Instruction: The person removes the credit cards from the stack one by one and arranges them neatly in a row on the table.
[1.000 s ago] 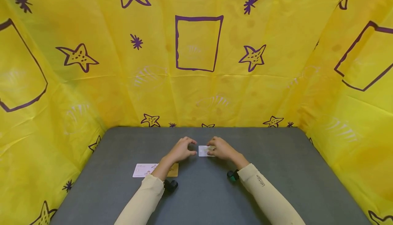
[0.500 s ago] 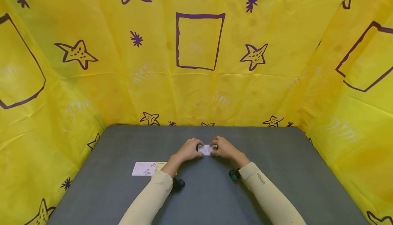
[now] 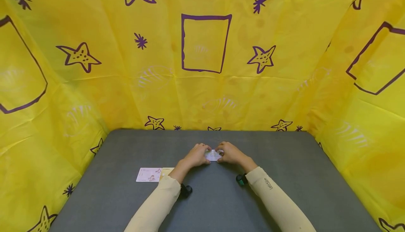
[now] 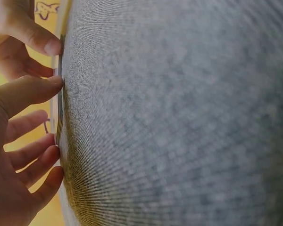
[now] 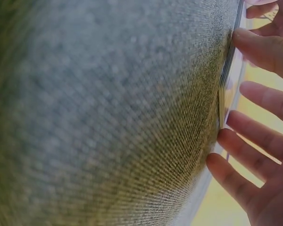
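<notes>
Together, curled fingers (image 3: 202, 149) of left hand (image 3: 197, 155) and right hand (image 3: 230, 153) pinching one small white card (image 3: 213, 155) on grey table (image 3: 284, 161).

White card (image 3: 213, 154): both ends covered by fingers; print too small to read.
Yellow card (image 3: 166, 171): right part hidden behind the left forearm, lower centre-left of the head view.
Pink card (image 3: 148, 174): markings too small to read.
Left hand (image 4: 19, 141): cut off by the frame's left edge.
Right hand (image 5: 264, 155): cut off at the right edge.
</notes>
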The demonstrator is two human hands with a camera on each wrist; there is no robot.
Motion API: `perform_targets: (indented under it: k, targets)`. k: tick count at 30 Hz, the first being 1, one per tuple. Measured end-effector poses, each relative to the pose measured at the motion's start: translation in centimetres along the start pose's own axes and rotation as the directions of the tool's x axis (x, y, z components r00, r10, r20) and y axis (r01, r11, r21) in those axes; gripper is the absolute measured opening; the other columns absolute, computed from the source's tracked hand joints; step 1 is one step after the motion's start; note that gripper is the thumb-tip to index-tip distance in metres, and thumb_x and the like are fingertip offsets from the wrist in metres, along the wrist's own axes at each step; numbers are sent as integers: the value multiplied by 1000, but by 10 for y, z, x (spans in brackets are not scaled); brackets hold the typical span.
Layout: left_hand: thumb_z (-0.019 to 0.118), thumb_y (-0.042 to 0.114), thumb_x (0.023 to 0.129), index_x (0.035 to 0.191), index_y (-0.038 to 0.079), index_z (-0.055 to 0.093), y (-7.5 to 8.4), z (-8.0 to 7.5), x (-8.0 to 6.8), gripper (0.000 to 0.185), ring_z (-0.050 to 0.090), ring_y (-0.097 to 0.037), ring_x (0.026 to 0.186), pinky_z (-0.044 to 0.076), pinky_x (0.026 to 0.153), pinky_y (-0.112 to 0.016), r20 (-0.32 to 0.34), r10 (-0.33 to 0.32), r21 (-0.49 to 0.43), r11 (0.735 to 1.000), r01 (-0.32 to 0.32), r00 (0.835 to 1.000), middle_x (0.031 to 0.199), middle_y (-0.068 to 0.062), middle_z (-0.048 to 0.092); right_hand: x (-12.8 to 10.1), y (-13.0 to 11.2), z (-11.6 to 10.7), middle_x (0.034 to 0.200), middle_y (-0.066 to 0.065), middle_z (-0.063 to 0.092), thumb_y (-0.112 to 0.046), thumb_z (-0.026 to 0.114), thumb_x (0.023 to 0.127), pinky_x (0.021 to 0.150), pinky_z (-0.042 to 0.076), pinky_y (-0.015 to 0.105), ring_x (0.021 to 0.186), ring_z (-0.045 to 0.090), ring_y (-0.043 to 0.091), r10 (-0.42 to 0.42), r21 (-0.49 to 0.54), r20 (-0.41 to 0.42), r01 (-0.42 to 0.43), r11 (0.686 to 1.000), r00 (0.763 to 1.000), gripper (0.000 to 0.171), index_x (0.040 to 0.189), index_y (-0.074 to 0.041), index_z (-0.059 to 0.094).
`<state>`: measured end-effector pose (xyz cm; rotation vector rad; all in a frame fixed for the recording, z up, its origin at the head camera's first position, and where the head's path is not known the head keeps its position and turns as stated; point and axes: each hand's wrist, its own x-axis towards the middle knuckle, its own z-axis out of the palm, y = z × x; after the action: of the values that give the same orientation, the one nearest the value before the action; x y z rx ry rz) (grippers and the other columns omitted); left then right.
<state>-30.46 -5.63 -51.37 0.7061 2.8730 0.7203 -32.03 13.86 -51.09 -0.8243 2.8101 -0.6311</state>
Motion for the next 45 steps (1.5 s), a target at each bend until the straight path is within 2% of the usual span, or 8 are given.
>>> perform_targets:
  k: [14,23,31,38,45]
  targets:
    - [81,21,77,124,2,63,-1,0,2,54,54,-29,108,46,94,-42,14,-16,24,1000,16,1000,117,-14,61,-1,-4,-1,111,11,62,-17,81,77,89,48,43,101,57,26,20,-19,20,-20,1000,1000,42,115,-4,69]
    - [79,19,79,118,5,67,-3,-1,3,43,53,-27,108,46,93,-41,30,-10,11,1000,9,1000,116,-11,61,1,0,-3,107,11,63,-16,82,76,88,49,44,99,61,27,-47,-50,32,48,998,998,40,111,-2,71]
    - [79,20,79,117,5,69,-5,-1,6,43,54,-26,106,46,92,-40,25,3,18,1000,-3,1000,113,-11,61,6,6,-6,104,10,64,-16,84,73,85,50,41,95,61,27,-126,-73,29,128,989,992,39,107,-1,72]
    - [80,20,79,117,6,69,-5,-1,6,41,54,-26,107,46,93,-41,44,-13,5,1000,13,999,113,-10,61,5,6,-8,104,11,65,-15,83,74,84,51,41,95,62,28,-121,-41,43,122,992,992,37,106,-1,72]
    - [79,20,80,117,7,68,-5,-2,6,41,54,-29,109,46,93,-42,31,7,1,1000,-7,999,116,-12,62,5,6,-9,105,9,66,-17,83,74,85,51,41,96,62,26,-103,-35,30,104,994,994,35,104,-3,73]
